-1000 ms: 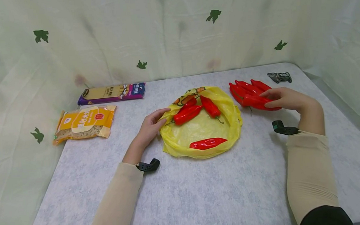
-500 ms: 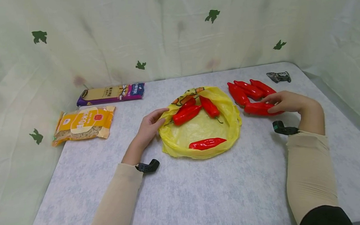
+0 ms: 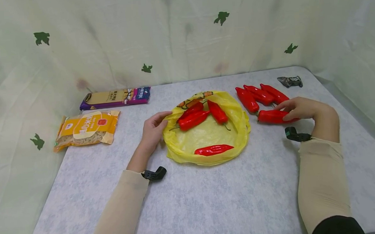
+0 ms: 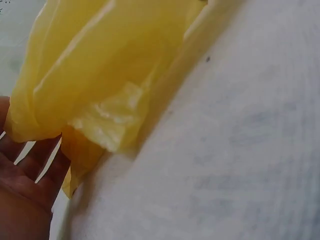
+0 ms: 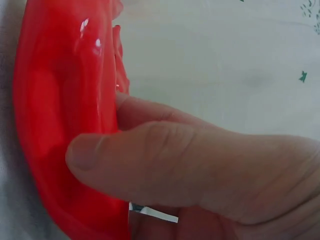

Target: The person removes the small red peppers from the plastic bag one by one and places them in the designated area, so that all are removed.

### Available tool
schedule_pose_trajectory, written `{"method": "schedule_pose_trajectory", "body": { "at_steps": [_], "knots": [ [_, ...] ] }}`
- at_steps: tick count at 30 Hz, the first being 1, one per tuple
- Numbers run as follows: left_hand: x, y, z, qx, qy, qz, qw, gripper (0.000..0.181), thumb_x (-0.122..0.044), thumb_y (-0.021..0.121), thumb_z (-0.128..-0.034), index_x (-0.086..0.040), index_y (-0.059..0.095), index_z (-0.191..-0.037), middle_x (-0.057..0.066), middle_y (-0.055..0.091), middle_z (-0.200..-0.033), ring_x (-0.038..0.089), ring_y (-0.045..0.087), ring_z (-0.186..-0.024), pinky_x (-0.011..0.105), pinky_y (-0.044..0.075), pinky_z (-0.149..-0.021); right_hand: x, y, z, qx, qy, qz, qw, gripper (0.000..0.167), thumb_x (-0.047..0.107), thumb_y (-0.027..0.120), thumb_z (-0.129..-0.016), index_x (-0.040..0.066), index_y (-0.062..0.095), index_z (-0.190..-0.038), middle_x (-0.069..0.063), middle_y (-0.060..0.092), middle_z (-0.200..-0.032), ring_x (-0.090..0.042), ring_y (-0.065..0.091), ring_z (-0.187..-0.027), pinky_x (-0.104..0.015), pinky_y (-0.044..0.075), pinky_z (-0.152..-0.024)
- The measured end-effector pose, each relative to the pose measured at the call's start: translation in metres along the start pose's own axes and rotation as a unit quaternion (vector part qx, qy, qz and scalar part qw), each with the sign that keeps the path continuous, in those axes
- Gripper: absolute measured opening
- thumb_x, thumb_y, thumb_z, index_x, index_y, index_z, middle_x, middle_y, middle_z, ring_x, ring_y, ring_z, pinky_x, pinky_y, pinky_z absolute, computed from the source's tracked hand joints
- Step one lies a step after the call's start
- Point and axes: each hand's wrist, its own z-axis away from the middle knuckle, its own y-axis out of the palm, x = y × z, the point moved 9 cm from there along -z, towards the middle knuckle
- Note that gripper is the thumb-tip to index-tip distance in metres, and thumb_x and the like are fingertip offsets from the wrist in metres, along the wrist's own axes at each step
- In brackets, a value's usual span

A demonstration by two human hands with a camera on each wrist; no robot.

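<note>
Four red chili peppers [image 3: 194, 121] lie in the yellow plastic bag [image 3: 243, 128] at the centre of the head view; three loose peppers [image 3: 259, 95] lie at upper right, just behind the gripped pepper [image 3: 268, 117]. The right wrist view shows the right hand's [image 3: 303, 109] pinch closely: thumb against the gripped pepper's near side, a finger beyond. The left hand [image 3: 153, 129] touches the bag's left edge; only the left wrist view shows gaps between its loosely spread fingers (yellow film hides their tips). The gripped pepper lies almost sideways, smooth, glossy, deep red, with long shallow grooves. The bag is thin, translucent and creased, its mouth a crumpled ring. The tabletop [image 3: 217, 200] is mottled blue-grey.
</note>
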Motion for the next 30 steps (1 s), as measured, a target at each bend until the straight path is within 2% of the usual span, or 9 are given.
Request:
{"method": "schedule_pose_trajectory", "body": {
  "at_steps": [5, 9, 13, 16, 21, 25, 30],
  "knots": [
    [-0.005, -0.008, 0.000, -0.047, 0.003, -0.004, 0.9989, 0.033, -0.007, 0.050, -0.0989, -0.014, 0.069, -0.125, 0.004, 0.066, -0.130, 0.011, 0.057, -0.113, 0.017, 0.049, -0.094, 0.006, -0.007, 0.006, -0.016, -0.014, 0.016, 0.9996, 0.063, 0.021, 0.069, -0.089, 0.007, 0.046, -0.147, -0.032, 0.048, -0.140, -0.050, 0.039, -0.124, -0.052, 0.058, -0.085],
    [-0.009, -0.013, 0.001, -0.077, -0.001, -0.002, 0.9970, 0.031, -0.007, 0.050, -0.0983, -0.014, 0.070, -0.122, 0.005, 0.067, -0.125, 0.012, 0.057, -0.108, 0.016, 0.049, -0.090, 0.016, -0.018, 0.015, -0.060, -0.022, 0.020, 0.9978, 0.055, 0.023, 0.062, -0.095, 0.006, 0.048, -0.145, -0.030, 0.048, -0.141, -0.049, 0.042, -0.123, -0.058, 0.056, -0.087],
    [-0.012, -0.014, 0.000, -0.079, -0.004, -0.002, 0.9969, 0.031, -0.008, 0.051, -0.0986, -0.014, 0.070, -0.122, 0.004, 0.067, -0.126, 0.013, 0.057, -0.108, 0.017, 0.049, -0.091, 0.029, -0.030, 0.022, -0.111, -0.022, -0.004, 0.9936, 0.057, 0.036, 0.056, -0.099, 0.009, 0.043, -0.147, -0.030, 0.045, -0.143, -0.048, 0.046, -0.123, -0.065, 0.051, -0.092],
    [-0.012, -0.015, 0.000, -0.077, -0.008, -0.005, 0.9970, 0.030, -0.010, 0.052, -0.0991, -0.015, 0.070, -0.123, 0.004, 0.066, -0.128, 0.013, 0.057, -0.108, 0.017, 0.049, -0.092, 0.043, -0.034, 0.023, -0.134, -0.044, -0.036, 0.9894, 0.061, 0.043, 0.055, -0.100, 0.013, 0.040, -0.150, -0.027, 0.048, -0.144, -0.045, 0.053, -0.121, -0.064, 0.050, -0.097],
    [-0.012, -0.019, -0.001, -0.073, -0.020, -0.012, 0.9971, 0.029, -0.013, 0.054, -0.0997, -0.017, 0.069, -0.124, 0.002, 0.066, -0.130, 0.014, 0.057, -0.108, 0.017, 0.050, -0.092, 0.068, -0.033, 0.019, -0.156, -0.087, -0.089, 0.9798, 0.057, 0.043, 0.058, -0.099, 0.019, 0.044, -0.148, -0.016, 0.052, -0.145, -0.037, 0.055, -0.124, -0.051, 0.055, -0.096],
    [-0.010, -0.019, -0.002, -0.064, -0.027, -0.013, 0.9975, 0.029, -0.013, 0.055, -0.0999, -0.018, 0.068, -0.125, 0.001, 0.065, -0.132, 0.015, 0.057, -0.109, 0.017, 0.050, -0.094, 0.088, -0.028, 0.018, -0.152, -0.117, -0.128, 0.9729, 0.056, 0.043, 0.060, -0.098, 0.027, 0.042, -0.149, -0.009, 0.050, -0.149, -0.033, 0.051, -0.128, -0.043, 0.055, -0.093],
    [-0.007, -0.017, -0.002, -0.055, -0.027, -0.007, 0.9981, 0.030, -0.011, 0.055, -0.0998, -0.017, 0.067, -0.126, 0.001, 0.065, -0.133, 0.015, 0.059, -0.111, 0.017, 0.050, -0.095, 0.119, -0.014, 0.012, -0.118, -0.175, -0.151, 0.9657, 0.058, 0.036, 0.061, -0.098, 0.026, 0.039, -0.151, -0.007, 0.045, -0.154, -0.030, 0.050, -0.132, -0.053, 0.050, -0.103]
  ]
}}
